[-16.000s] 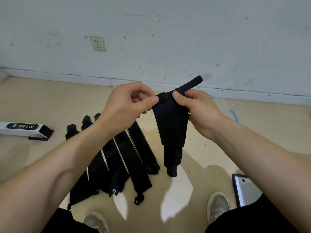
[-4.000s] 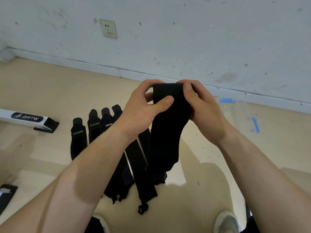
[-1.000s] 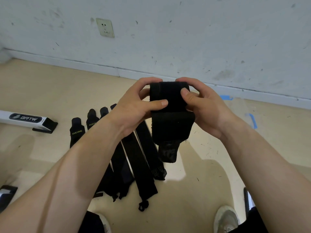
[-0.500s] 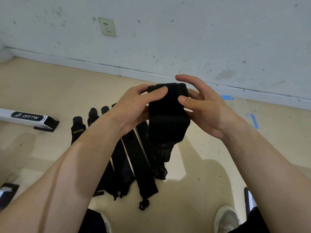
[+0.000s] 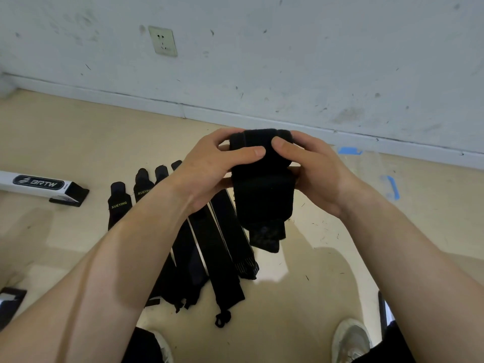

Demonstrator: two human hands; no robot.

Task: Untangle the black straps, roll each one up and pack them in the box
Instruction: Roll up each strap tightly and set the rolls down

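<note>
I hold a black strap (image 5: 262, 195) in front of me, its upper part wound into a thick roll and a short tail hanging below. My left hand (image 5: 209, 174) grips the roll from the left, thumb across its front. My right hand (image 5: 311, 171) grips it from the right, thumb pressing on top. Several more black straps (image 5: 217, 247) lie side by side flat on the floor under my left forearm, some printed XUEYING. A long white box (image 5: 39, 183) marked BRTW lies open-ended on the floor at the far left.
A white wall with a socket (image 5: 163, 41) runs across the back. Blue tape marks (image 5: 392, 187) sit on the beige floor at right. My shoes (image 5: 351, 339) show at the bottom, a dark flat device (image 5: 383, 313) near the right one, another dark object (image 5: 10, 302) at the left edge.
The strap has been wound further: its hanging tail is much shorter than seconds ago. My right hand's fingers, spread half a second ago, have closed on the roll again.
</note>
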